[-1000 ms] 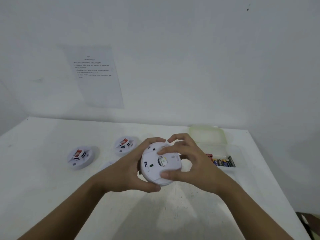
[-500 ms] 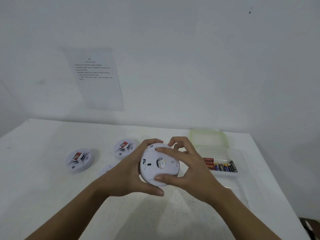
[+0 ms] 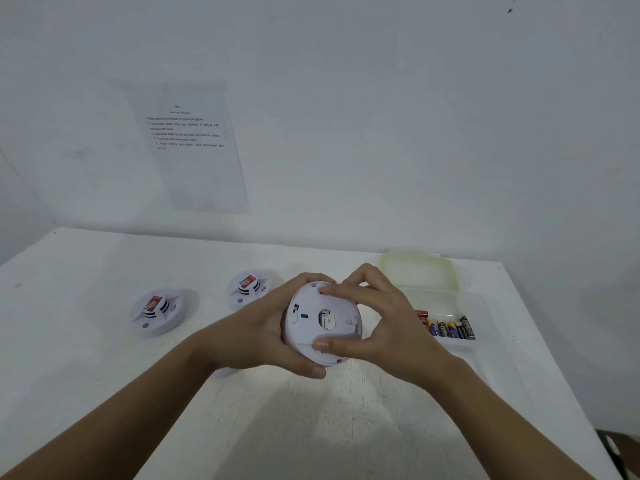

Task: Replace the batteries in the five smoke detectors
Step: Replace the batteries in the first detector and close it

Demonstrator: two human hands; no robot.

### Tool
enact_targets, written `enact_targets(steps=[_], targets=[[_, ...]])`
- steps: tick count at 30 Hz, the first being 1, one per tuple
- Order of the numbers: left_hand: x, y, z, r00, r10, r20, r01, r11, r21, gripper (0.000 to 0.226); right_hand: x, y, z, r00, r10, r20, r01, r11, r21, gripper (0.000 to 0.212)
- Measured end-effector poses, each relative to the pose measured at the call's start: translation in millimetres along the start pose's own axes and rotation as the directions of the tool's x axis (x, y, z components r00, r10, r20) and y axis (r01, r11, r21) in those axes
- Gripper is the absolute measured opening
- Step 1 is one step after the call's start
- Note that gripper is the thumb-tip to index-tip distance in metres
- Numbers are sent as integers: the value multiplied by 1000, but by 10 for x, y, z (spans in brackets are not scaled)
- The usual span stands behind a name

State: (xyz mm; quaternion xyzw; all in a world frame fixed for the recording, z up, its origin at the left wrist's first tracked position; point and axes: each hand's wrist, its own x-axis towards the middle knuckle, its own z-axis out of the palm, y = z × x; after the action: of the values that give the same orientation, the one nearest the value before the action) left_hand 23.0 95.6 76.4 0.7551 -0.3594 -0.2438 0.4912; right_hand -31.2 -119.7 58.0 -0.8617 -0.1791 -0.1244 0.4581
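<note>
1. Head view: the white smoke detector was held above the table (between both hands), back toward the wearer.
2. Left hand curled round its rim; right hand pinched its back plate.
3. Grip hardly changed from half a second before.

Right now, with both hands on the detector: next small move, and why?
Probably twist the back plate off: the left hand grips the round white plastic smoke detector by its rim, the right hand pinches the plate, which is still on.
</note>
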Motion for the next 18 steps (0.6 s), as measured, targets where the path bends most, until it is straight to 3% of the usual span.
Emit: enact_targets(steps=[12,18], targets=[[41,14,59,999,28,-16,-29,999,-31,91,-33,-26,11,996,-10,-90,10,1000,0,55],[17,60,-2,998,36,46,-38,998,43,92,-46,-105,-28,1000,-5,-20,7,997,83,52]])
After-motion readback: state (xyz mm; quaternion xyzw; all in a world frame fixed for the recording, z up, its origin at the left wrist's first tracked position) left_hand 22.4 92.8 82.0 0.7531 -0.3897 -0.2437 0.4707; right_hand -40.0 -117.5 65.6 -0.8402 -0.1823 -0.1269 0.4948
